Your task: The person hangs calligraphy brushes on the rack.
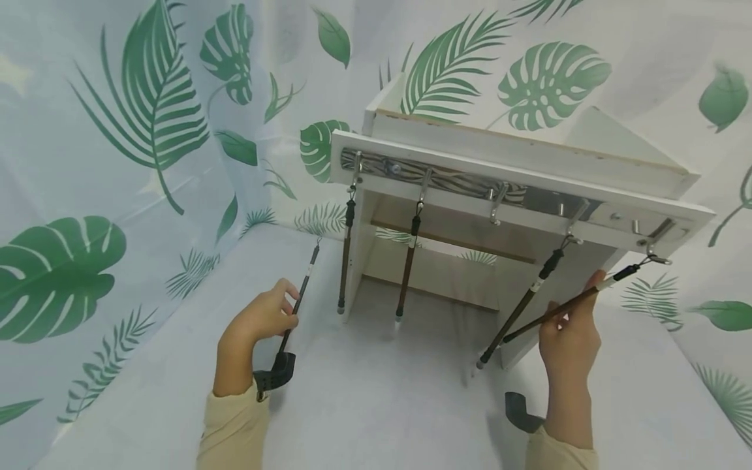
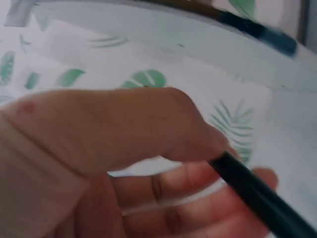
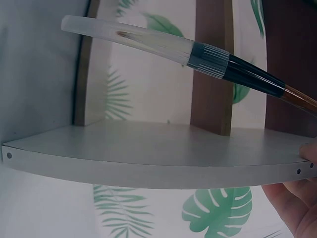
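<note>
In the head view my left hand (image 1: 267,313) holds a slim dark brush (image 1: 304,284) with a thin loop at its upper end, left of a white rack. The left wrist view shows thumb and fingers pinching its black handle (image 2: 262,198). My right hand (image 1: 570,343) grips the front edge of the rack's right side panel (image 1: 517,349); in the right wrist view the thumb and fingers lie on opposite faces of the panel (image 3: 148,171). In front of this hand a brown-handled brush (image 1: 572,301) slants down from the rightmost hook. Its tip (image 3: 129,37) is covered by a clear cap.
The white rack (image 1: 529,147) bears a row of metal hooks; the middle hook (image 1: 498,202) carries no brush. Other brushes hang by loops, including one at the far left (image 1: 346,254) and another beside it (image 1: 408,267). Leaf-patterned sheeting (image 1: 155,98) surrounds the rack.
</note>
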Tool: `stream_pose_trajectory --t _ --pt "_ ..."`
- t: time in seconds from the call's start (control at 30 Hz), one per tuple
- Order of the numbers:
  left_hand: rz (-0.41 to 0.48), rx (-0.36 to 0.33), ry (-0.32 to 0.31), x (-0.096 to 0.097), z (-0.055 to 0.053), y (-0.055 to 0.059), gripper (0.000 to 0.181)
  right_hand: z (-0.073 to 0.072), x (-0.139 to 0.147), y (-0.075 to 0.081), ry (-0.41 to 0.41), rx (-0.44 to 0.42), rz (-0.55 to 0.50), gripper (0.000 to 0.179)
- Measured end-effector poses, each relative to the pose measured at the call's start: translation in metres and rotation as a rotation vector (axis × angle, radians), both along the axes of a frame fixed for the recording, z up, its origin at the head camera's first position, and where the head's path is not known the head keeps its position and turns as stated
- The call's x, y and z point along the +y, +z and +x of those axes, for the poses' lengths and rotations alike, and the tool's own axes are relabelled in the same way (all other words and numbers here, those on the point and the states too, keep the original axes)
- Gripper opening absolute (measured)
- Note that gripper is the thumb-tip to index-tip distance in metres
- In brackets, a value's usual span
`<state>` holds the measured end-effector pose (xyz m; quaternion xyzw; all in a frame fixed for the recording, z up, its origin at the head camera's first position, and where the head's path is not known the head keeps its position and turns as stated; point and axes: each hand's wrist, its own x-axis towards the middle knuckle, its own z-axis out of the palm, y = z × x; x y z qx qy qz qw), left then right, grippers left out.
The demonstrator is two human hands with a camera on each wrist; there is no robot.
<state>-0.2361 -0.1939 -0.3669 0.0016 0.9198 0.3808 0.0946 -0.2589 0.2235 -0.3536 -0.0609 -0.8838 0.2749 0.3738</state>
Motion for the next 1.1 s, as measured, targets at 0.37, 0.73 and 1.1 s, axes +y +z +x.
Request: stream_pose_trajectory --t 0.37,0.73,1.1 --pt "0.112 0.163 -0.088 0.012 0.007 0.018 0.039 0.003 0.005 0.002 -0.015 0.012 0.014 0.075" --pt "0.181 0.304 -0.101 0.020 0.021 0.035 0.061 0.004 0.009 0.002 -0.027 -0.003 -0.003 0.076" --pt "0.307 0.445 -0.328 0.045 0.046 0.053 0.059 0.002 0.001 0.000 -0.011 -0.004 -0.007 0.075"
